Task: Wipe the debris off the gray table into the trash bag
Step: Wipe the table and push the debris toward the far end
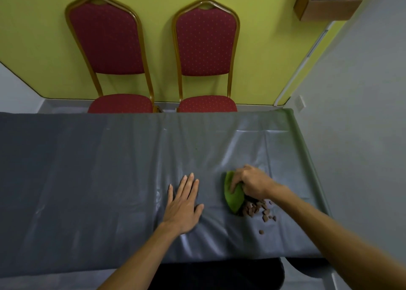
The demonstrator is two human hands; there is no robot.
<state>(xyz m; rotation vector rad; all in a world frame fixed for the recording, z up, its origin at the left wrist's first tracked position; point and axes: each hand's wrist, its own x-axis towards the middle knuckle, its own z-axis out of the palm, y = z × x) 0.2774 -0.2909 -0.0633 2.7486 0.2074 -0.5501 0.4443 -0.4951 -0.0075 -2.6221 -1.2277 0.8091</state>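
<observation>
Debris [256, 208] piles at four o'clock of the cloth [234, 196] my right hand [252, 185] clutches for pushing; left hand [183, 204] lies flat, fingers [186, 184] straight, steadying the surface [109, 168].

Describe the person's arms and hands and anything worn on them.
The left arm and right arm are bare to the frame edge: no sleeves, gloves, watch or bracelet. The left hand shows no ring; its nails look short and unpainted. The right hand shows no ring either; its nails are hidden.

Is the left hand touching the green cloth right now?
Apart. The head view shows bare gray table between the left hand and the green cloth.
</observation>
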